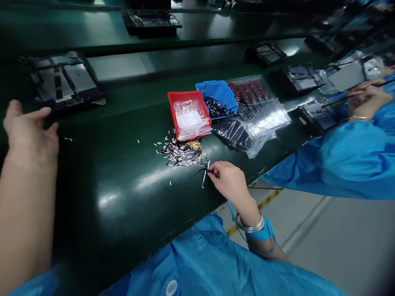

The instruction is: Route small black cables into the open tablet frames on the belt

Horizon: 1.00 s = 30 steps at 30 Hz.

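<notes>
There it is: a thin black wire (197, 172) pinched at its end by your right hand (230, 183), trailing off the fingertips toward 9 o'clock. Right beside it stands a slim silver strip (205, 173), long axis running roughly 12 to 6; whether it's joined to the wire, I can't tell from here. Your right grip is closed firmly on that wire, and I can't make out anything else in it.

The right hand is clearly the nearer one! Your left hand (29, 131) is well away at 9 o'clock, open, fingers spread, holding nothing, close by the corner of a dark tablet frame (64, 80).

Just off the right grip at 10 o'clock, a loose heap of black wires with gold and silver ends (182, 152) spills across the green conveyor belt (108, 213). Beyond it, around 12 o'clock, sit a red bin (185, 95) lined with clear film and a blue bin (222, 88) with more black wires. Toward 1 o'clock, there's a clear tray (277, 119) and a plastic bag (243, 137).

A blue strap (265, 232) and a silver bangle (251, 226) circle your right wrist. Over at 2 o'clock, a co-worker's hand (368, 98) holds a thin black tool (336, 98).
</notes>
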Each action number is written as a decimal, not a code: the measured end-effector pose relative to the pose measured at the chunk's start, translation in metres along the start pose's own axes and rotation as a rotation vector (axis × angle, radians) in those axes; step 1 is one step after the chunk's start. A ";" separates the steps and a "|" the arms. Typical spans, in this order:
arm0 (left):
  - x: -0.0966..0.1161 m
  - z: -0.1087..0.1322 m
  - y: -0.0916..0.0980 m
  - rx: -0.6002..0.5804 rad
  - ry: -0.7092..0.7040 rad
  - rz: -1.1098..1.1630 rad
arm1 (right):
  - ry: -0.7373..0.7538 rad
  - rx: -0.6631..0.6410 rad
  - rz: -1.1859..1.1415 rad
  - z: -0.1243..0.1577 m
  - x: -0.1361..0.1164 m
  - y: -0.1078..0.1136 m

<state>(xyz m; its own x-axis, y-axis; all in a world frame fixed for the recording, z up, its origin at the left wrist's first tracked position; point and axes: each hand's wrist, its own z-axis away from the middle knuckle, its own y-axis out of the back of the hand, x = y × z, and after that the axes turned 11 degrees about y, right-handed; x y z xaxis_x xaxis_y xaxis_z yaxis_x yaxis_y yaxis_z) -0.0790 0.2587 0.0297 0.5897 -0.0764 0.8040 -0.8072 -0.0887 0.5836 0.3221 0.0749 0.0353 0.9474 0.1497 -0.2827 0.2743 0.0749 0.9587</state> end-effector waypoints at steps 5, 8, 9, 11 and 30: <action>0.042 0.075 -0.032 -0.044 0.064 0.005 | -0.064 -0.079 -0.051 -0.001 0.004 0.002; 0.070 0.130 -0.061 -0.078 0.135 0.048 | 0.159 0.190 -0.165 0.008 0.000 -0.001; 0.080 0.147 -0.071 -0.123 0.141 0.075 | 0.273 0.315 -0.203 0.011 -0.004 -0.002; 0.099 0.175 -0.089 -0.336 -0.013 0.131 | 0.502 0.516 -0.254 0.019 -0.018 -0.006; 0.123 0.210 -0.074 -0.264 -0.344 -0.210 | 0.903 0.641 -0.183 0.031 -0.054 -0.012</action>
<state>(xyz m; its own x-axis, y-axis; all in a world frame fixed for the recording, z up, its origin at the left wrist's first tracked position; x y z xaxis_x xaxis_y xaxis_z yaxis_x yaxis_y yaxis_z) 0.0586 0.0473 0.0614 0.6792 -0.4117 0.6076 -0.6229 0.1145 0.7739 0.2724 0.0352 0.0404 0.4888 0.8678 -0.0892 0.6779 -0.3135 0.6649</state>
